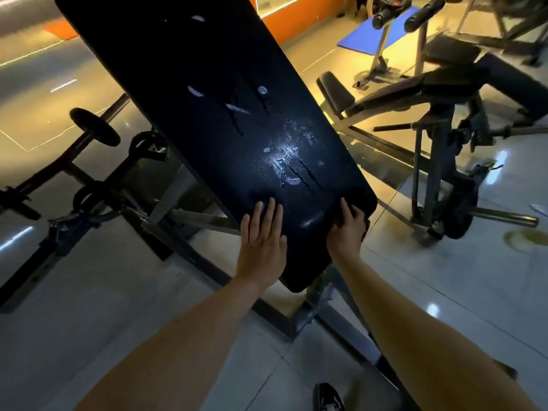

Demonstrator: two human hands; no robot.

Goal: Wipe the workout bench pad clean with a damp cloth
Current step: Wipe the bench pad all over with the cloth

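The black bench pad stands tilted, its low end nearest the person. The left hand lies flat on that low end with its fingers straight, pressing the surface. The right hand is at the pad's low right corner, fingers curled over a dark wad. I take the wad for the cloth, though it blends into the pad and I cannot be sure.

Just above the hands, around the pad's lower middle, wet streaks and runs shine in the light. Higher up the pad a few pale spots sit apart from one another.

The pad looks wetted but not yet wiped through. From here the work looks barely begun: the lower smear, the spots above it and the far upper stretch all seem left to do.
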